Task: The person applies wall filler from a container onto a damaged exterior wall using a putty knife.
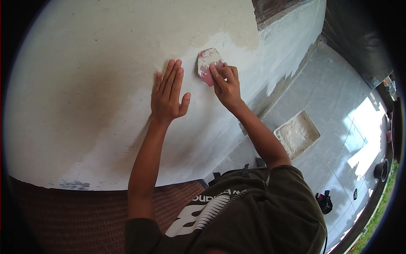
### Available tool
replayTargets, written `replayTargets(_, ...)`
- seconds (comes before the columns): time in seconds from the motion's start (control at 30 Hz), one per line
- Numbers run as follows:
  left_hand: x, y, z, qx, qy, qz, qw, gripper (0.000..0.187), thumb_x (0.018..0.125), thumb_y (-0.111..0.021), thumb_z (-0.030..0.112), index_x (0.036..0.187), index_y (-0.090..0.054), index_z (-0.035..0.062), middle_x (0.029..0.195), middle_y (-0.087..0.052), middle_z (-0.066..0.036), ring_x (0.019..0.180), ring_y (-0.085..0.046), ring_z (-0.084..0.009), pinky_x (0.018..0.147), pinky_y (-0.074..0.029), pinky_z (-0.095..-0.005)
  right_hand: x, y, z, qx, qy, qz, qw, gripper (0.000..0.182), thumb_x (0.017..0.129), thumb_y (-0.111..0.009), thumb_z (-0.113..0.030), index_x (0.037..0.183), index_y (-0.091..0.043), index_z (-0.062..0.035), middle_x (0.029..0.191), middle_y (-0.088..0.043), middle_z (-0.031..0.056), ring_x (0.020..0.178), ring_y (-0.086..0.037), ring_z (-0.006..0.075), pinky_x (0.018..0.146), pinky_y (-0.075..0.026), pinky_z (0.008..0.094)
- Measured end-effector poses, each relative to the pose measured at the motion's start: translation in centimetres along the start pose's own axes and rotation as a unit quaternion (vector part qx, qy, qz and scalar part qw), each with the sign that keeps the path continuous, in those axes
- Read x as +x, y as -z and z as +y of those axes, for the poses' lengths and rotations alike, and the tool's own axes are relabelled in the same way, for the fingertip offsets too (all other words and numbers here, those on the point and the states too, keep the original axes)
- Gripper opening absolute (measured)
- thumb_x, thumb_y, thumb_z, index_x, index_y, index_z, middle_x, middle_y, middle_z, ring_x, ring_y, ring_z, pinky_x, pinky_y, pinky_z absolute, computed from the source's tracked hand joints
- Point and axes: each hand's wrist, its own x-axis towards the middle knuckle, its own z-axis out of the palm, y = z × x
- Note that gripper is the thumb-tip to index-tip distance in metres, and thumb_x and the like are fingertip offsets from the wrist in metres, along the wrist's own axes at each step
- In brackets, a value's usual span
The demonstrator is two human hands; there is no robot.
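My right hand (228,86) grips a pink putty scraper (207,79), whose face is smeared with white putty. The scraper is held at the wall (122,80); whether its edge presses on the surface is hard to tell. My left hand (168,99) lies to the left of it, fingers stretched and palm turned to the wall, holding nothing. Around both hands, a whiter coated patch meets a beige area above. On the floor by my right elbow stands a shallow tray (315,123) with white putty inside.
A brown woven mat (76,216) lies along the wall's foot at lower left. Grey floor tiles (313,89) stretch to the right. A black object (325,202) and a dark pot (380,170) are on that side, with grass beyond. A brown frame (270,10) sits in the wall above.
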Motion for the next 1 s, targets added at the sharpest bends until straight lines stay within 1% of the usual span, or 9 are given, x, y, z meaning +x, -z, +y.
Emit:
replayTargets(0.07,0.0,-0.1,-0.1,-0.007,-0.002,0.011,1.0,0.057,0.1,-0.037,0.031,0.143,-0.042,-0.0058,0.148,-0.048,-0.017,0.143,-0.039,-0.0285,0.123,-0.011,-0.0445,-0.7,0.7,-0.7,0.034,-0.035,-0.019,0.999,0.061,0.061,-0.067,0.012,0.119,-0.07,-0.0052,0.09,-0.054,0.0068,0.09,-0.053,0.0281,0.097,-0.054,0.0446)
replayTargets(0.13,0.1,-0.1,-0.1,-0.016,0.0,0.017,1.0,0.057,0.1,-0.037,0.031,0.144,-0.042,-0.0057,0.149,-0.047,-0.017,0.144,-0.039,-0.0284,0.123,-0.012,-0.0443,-0.2,1.7,-1.9,0.058,-0.019,0.026,0.998,0.062,0.06,-0.067,0.013,0.119,-0.07,-0.0053,0.085,-0.05,0.0057,0.085,-0.05,0.0263,0.1,-0.052,0.046)
replayTargets(0.33,0.2,0.1,0.1,-0.01,0.003,0.007,1.0,0.057,0.1,-0.037,0.031,0.144,-0.041,-0.0052,0.15,-0.046,-0.017,0.144,-0.038,-0.0285,0.122,-0.013,-0.0439,6.0,0.2,-0.8,-0.015,0.06,0.077,0.995,0.058,0.061,-0.069,0.01,0.117,-0.071,-0.0064,0.083,-0.049,0.0029,0.085,-0.048,0.0251,0.099,-0.053,0.046)
replayTargets(0.6,0.1,0.1,0.2,-0.01,0.012,-0.003,1.0,0.058,0.101,-0.036,0.032,0.145,-0.04,-0.0044,0.15,-0.046,-0.017,0.144,-0.038,-0.0281,0.122,-0.014,-0.0442,3.6,-1.6,-1.0,-0.061,0.065,0.024,0.996,0.054,0.065,-0.069,0.009,0.118,-0.068,-0.0012,0.085,-0.054,0.0052,0.082,-0.054,0.0265,0.091,-0.056,0.0419)
replayTargets(0.73,0.1,-0.1,0.2,-0.007,0.009,0.001,1.0,0.058,0.101,-0.036,0.032,0.145,-0.04,-0.0045,0.15,-0.046,-0.016,0.144,-0.038,-0.028,0.122,-0.015,-0.0446,1.4,0.6,-2.6,-0.03,0.007,-0.011,0.999,0.055,0.066,-0.068,0.01,0.119,-0.069,-0.0024,0.082,-0.053,0.0044,0.08,-0.053,0.025,0.077,-0.054,0.0363)
replayTargets(0.83,0.2,0.0,0.0,-0.007,0.007,0.007,1.0,0.058,0.101,-0.035,0.032,0.145,-0.04,-0.0047,0.151,-0.045,-0.016,0.144,-0.037,-0.028,0.122,-0.015,-0.0446,0.9,3.9,-4.5,0.171,-0.158,-0.065,0.97,0.054,0.072,-0.066,0.013,0.121,-0.07,-0.009,0.079,-0.05,0.0052,0.075,-0.049,0.0216,0.066,-0.048,0.033)
replayTargets(0.93,-0.1,0.0,0.1,-0.006,0.007,0.005,1.0,0.058,0.101,-0.035,0.032,0.145,-0.04,-0.0049,0.151,-0.046,-0.016,0.145,-0.037,-0.028,0.122,-0.015,-0.0444,3.2,4.4,-4.2,0.198,-0.192,0.0,0.961,0.055,0.072,-0.065,0.015,0.121,-0.07,-0.0079,0.08,-0.05,0.0059,0.075,-0.048,0.0201,0.068,-0.048,0.0343)
replayTargets(0.97,-0.1,0.1,0.1,-0.004,0.004,-0.002,1.0,0.057,0.101,-0.036,0.03,0.145,-0.04,-0.0065,0.15,-0.045,-0.018,0.144,-0.037,-0.0304,0.122,-0.015,-0.0455,4.3,4.0,-4.0,0.145,-0.121,0.051,0.981,0.056,0.07,-0.066,0.015,0.122,-0.069,-0.006,0.082,-0.051,0.007,0.076,-0.048,0.0223,0.071,-0.049,0.0346)
replayTargets(1.0,0.0,0.2,0.1,-0.001,0.0,-0.008,1.0,0.057,0.101,-0.036,0.028,0.144,-0.039,-0.0081,0.15,-0.045,-0.02,0.144,-0.037,-0.0327,0.121,-0.016,-0.0466,5.2,3.3,-3.2,0.145,-0.12,0.052,0.981,0.056,0.07,-0.066,0.015,0.122,-0.069,-0.006,0.082,-0.051,0.007,0.076,-0.048,0.0223,0.071,-0.049,0.0346)
